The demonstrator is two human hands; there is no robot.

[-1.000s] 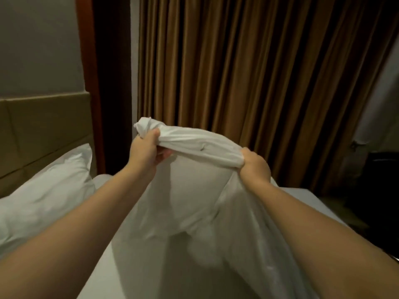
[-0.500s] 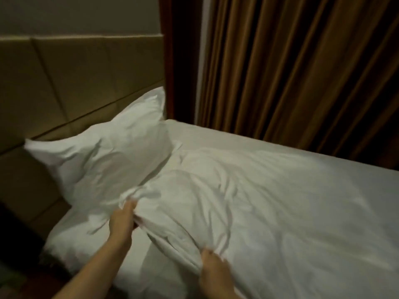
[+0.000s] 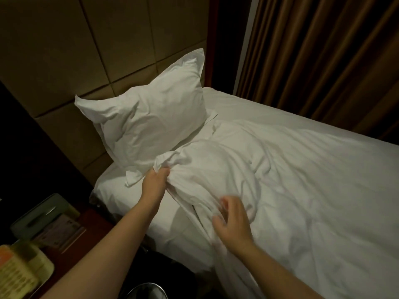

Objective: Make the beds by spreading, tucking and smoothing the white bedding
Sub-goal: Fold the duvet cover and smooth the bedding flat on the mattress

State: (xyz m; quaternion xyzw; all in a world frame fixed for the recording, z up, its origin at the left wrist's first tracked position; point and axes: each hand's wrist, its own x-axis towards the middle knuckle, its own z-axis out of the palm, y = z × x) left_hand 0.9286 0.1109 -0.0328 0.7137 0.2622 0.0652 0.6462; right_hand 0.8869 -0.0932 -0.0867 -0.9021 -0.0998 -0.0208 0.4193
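Note:
A white duvet [image 3: 291, 180] lies rumpled over the bed, its near corner bunched by the pillow. My left hand [image 3: 156, 180] grips that bunched corner, fingers closed into the cloth. My right hand [image 3: 232, 219] hovers over the duvet's near edge with fingers spread and blurred; it holds nothing. A white pillow [image 3: 149, 117] leans upright against the padded headboard [image 3: 64, 61]. The white sheet [image 3: 170, 229] on the mattress shows below the duvet's edge.
A dark wooden nightstand [image 3: 90, 229] stands at the lower left with a grey tray [image 3: 36, 216] and a yellow-green keypad device [image 3: 19, 270] on it. Brown curtains [image 3: 323, 57] hang behind the bed's far side. A round dark bin [image 3: 146, 291] sits by the bed.
The duvet went from being held up in the air with both hands to lying on the bed. My right hand has let go and now hovers open; the left keeps its grip.

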